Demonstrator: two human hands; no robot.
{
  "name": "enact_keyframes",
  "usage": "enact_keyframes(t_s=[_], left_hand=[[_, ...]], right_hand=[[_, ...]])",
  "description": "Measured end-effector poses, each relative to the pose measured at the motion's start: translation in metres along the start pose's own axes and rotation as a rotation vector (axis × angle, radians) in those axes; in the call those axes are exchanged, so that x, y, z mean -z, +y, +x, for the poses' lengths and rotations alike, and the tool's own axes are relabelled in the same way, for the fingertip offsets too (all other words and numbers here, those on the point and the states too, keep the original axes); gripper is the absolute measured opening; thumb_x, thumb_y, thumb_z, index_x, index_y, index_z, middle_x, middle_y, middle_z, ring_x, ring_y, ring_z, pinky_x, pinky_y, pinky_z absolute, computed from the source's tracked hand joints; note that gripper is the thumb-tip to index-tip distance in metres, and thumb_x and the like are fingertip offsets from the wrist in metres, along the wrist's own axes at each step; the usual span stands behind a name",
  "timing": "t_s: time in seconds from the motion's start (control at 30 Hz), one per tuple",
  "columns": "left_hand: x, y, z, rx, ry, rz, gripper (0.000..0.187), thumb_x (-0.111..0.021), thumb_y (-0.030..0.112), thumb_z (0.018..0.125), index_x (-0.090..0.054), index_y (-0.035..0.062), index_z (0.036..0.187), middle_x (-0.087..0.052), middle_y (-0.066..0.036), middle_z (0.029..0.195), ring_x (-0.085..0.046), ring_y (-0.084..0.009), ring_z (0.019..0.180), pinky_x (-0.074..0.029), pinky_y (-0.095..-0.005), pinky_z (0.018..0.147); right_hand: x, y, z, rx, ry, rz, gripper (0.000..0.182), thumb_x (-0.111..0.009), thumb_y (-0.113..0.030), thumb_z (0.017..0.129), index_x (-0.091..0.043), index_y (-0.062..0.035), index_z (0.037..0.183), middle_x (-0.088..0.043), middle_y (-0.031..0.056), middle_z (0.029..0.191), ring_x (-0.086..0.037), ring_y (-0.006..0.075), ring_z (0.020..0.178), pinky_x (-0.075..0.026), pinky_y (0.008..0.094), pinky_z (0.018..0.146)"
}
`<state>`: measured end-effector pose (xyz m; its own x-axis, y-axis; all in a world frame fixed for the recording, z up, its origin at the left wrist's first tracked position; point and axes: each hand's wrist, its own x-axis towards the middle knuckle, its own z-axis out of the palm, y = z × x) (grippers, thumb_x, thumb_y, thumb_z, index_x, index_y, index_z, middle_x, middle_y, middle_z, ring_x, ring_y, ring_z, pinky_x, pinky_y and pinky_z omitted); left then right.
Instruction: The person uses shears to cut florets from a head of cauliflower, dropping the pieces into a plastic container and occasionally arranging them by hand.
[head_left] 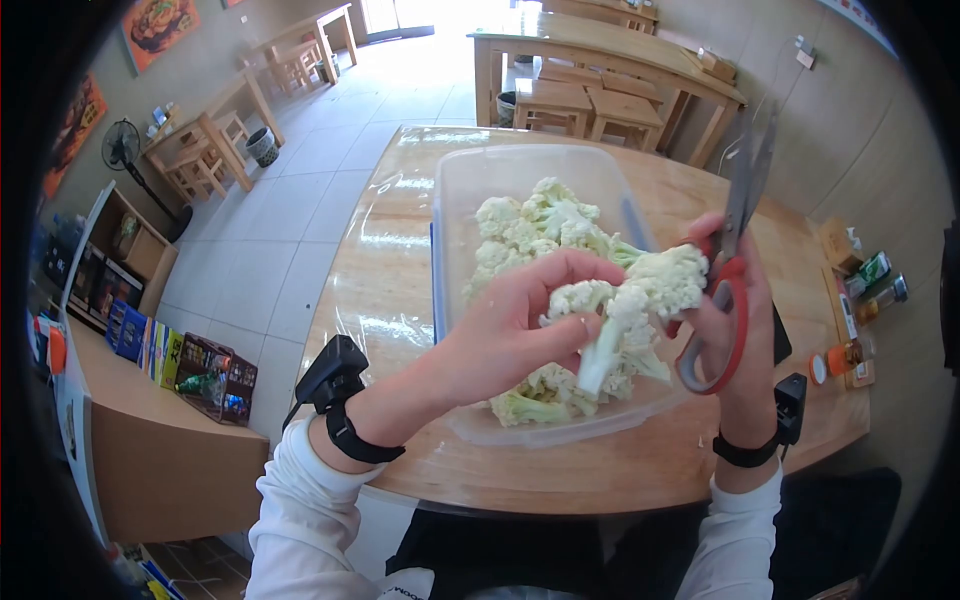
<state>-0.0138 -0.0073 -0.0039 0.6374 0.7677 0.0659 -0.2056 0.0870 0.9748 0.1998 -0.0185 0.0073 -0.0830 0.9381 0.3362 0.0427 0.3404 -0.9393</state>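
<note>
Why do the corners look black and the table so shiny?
Head view: the fisheye lens bends the room and leaves dark corners; bright doorway light glares white on the table; the scissors in the right hand look slightly blurred.

The clear tub [455, 200] heaped with cauliflower [545, 235] blocks the middle of the surface [385, 290], bottles [870, 285] crowd the far right edge, and bare wood lies open left of and beyond the tub.

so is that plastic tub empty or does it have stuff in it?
Not empty: the clear tub holds a pile of cauliflower florets, well below heaped, with bare floor visible at its far end.
</note>
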Motion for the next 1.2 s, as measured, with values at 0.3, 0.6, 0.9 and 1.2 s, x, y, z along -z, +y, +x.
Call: enact_keyframes(t_s=[0.3,0.6,0.9,1.2], left_hand=[[0.011,-0.005,0.003,-0.257,0.414,0.115,0.038,-0.046,-0.001,0.080,-0.050,0.0052,0.118,-0.057,-0.003,0.098,-0.055,-0.0064,0.082,-0.047,-0.0206,0.067],[0.039,0.040,-0.018,-0.160,0.156,0.884,0.048,-0.057,0.007,0.066,-0.057,0.0095,0.113,-0.058,-0.003,0.113,-0.052,-0.0152,0.108,-0.039,-0.0311,0.090],[0.056,0.034,-0.009,-0.149,0.361,1.030,0.030,-0.064,0.021,0.082,-0.060,0.0083,0.109,-0.065,-0.001,0.101,-0.058,-0.0111,0.096,-0.040,-0.0279,0.083],[0.039,-0.007,0.009,-0.197,0.376,1.361,0.019,-0.065,0.005,0.075,-0.061,0.0054,0.093,-0.063,-0.010,0.091,-0.059,-0.0239,0.077,-0.046,-0.0319,0.070]], right_hand=[[0.009,-0.016,0.001,-0.089,-0.138,-0.065,0.040,-0.065,-0.008,0.081,-0.047,-0.0049,0.116,-0.063,0.0064,0.090,-0.059,0.0072,0.075,-0.045,0.0174,0.060],[0.009,0.003,0.011,-0.047,0.050,-0.150,0.033,-0.058,-0.005,0.084,-0.047,-0.0043,0.115,-0.064,0.0087,0.086,-0.057,0.0057,0.074,-0.043,0.0177,0.062],[-0.006,0.021,0.006,-0.054,-0.123,-0.429,0.039,-0.063,-0.003,0.081,-0.050,-0.0048,0.118,-0.060,0.0017,0.087,-0.053,0.0038,0.080,-0.043,0.0185,0.072],[-0.012,0.026,0.007,-0.033,0.069,-0.277,0.041,-0.065,0.002,0.079,-0.051,-0.0012,0.117,-0.062,0.0039,0.095,-0.055,0.0041,0.082,-0.045,0.0173,0.071]])
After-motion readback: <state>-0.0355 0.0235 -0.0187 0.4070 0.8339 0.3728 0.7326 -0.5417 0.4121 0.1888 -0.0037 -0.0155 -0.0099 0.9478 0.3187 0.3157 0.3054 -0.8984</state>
